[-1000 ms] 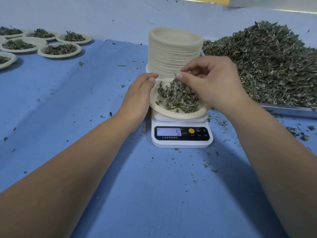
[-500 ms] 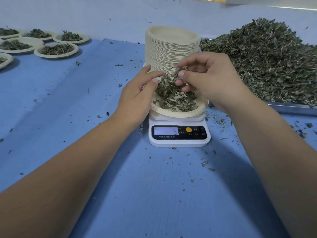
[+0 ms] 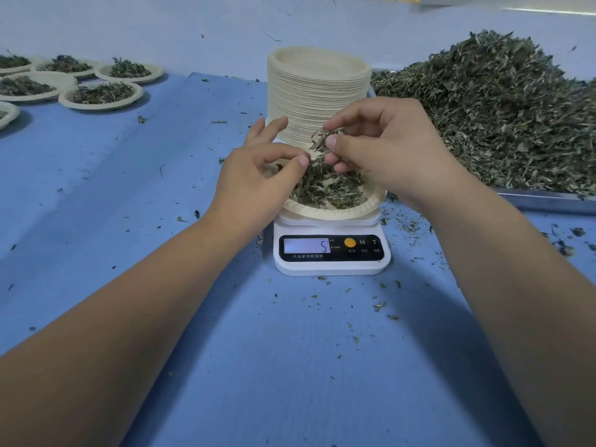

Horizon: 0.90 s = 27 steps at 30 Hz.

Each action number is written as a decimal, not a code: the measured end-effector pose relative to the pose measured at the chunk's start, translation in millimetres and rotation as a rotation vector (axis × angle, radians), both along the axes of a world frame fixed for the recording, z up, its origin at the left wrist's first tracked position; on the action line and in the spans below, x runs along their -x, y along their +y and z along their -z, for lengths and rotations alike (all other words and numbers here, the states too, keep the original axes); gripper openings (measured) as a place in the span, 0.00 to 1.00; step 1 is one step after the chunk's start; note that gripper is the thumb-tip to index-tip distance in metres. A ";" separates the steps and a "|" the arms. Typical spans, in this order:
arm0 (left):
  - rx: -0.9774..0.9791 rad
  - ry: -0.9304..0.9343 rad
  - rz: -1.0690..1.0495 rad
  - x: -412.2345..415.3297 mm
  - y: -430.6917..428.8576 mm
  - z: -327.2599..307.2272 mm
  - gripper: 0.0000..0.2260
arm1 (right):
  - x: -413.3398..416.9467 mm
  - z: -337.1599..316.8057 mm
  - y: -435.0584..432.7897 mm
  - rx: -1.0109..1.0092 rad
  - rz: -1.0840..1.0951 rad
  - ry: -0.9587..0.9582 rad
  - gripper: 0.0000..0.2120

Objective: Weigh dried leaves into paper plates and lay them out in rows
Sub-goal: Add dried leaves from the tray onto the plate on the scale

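A white kitchen scale (image 3: 332, 253) stands mid-table, its display reading 5. On it sits a paper plate (image 3: 335, 211) holding dried leaves (image 3: 325, 188). My right hand (image 3: 387, 150) hovers over the plate and pinches a tuft of leaves between thumb and fingers. My left hand (image 3: 258, 175) is at the plate's left side, thumb and fingers touching the leaf pile there; whether it pinches any is not clear. A tall stack of empty paper plates (image 3: 317, 91) stands just behind the scale.
A big heap of dried leaves (image 3: 503, 117) lies on a metal tray (image 3: 548, 201) at the right. Several filled plates (image 3: 103, 93) are laid in rows at the far left. Leaf crumbs are scattered over the blue cloth (image 3: 161, 221).
My right hand has lifted a tuft of leaves up from the plate. My left hand has moved from the plate's rim into the leaves, fingers spread wider. The reading stays at 5.
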<state>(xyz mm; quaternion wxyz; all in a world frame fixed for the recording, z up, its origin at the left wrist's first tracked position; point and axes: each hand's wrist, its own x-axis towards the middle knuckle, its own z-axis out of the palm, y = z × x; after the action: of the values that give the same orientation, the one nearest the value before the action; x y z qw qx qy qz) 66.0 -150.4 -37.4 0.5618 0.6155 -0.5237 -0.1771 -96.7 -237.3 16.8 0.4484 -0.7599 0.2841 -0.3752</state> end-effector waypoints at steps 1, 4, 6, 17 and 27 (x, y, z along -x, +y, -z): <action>0.004 0.007 0.003 0.1 -0.1 -0.1 0.08 | 0.5 0.0 0.0 -0.015 -0.012 -0.017 0.06; 0.020 0.012 0.017 2.6 0.5 -0.4 0.07 | 0.2 -0.1 1.1 -0.044 -0.079 -0.022 0.06; 0.038 0.005 0.004 4.5 0.1 -0.5 0.07 | -0.9 0.2 2.4 -0.050 -0.122 -0.028 0.06; 0.035 -0.021 -0.009 1.3 -0.4 -0.7 0.09 | 20.7 -8.2 -26.6 -0.128 0.119 -0.328 0.05; -0.033 -0.102 0.014 -0.4 -3.3 7.1 0.13 | 63.0 22.7 -71.7 0.256 0.544 0.789 0.10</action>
<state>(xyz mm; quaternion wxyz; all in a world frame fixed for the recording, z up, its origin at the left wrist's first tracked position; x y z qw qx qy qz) 66.3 -153.8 -44.5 0.5229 0.6292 -0.5529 -0.1583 -159.7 -308.9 -5.9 0.0958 -0.7913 0.5719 -0.1940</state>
